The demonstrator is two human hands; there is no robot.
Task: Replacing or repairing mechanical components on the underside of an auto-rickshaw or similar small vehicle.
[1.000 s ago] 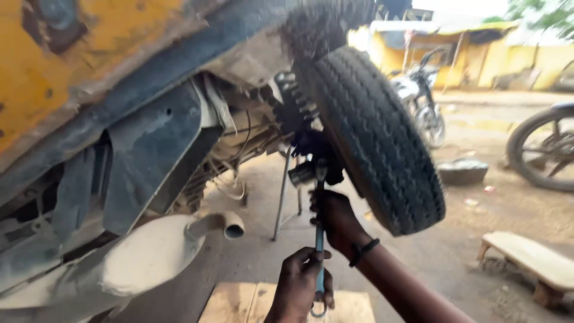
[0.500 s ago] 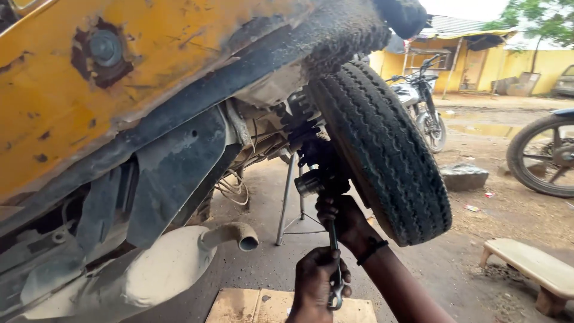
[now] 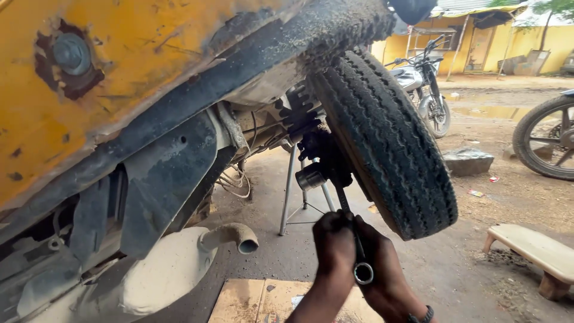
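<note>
Both my hands grip one long metal wrench (image 3: pixel 345 203) under a raised yellow vehicle (image 3: pixel 137 78). My left hand (image 3: pixel 332 239) wraps the shaft from the left. My right hand (image 3: pixel 387 272), with a dark band at the wrist, holds the lower part beside the ring end (image 3: pixel 363 273). The wrench slants up and left to a dark, greasy fitting (image 3: pixel 314 174) behind the worn black tyre (image 3: pixel 382 137). Where the wrench head meets the fitting is hidden in shadow.
A metal stand (image 3: pixel 289 185) props the vehicle behind the wheel. A dusty exhaust pipe (image 3: pixel 230 234) juts out at lower left. Cardboard (image 3: pixel 251 302) lies on the ground below my arms. A low wooden stool (image 3: pixel 538 248), a stone (image 3: pixel 469 160), a parked motorcycle (image 3: pixel 421 78) and another wheel (image 3: pixel 547 137) are on the right.
My right hand has slid down the wrench from near the fitting to join my left hand at the lower end. The handle has swung slightly to the right.
</note>
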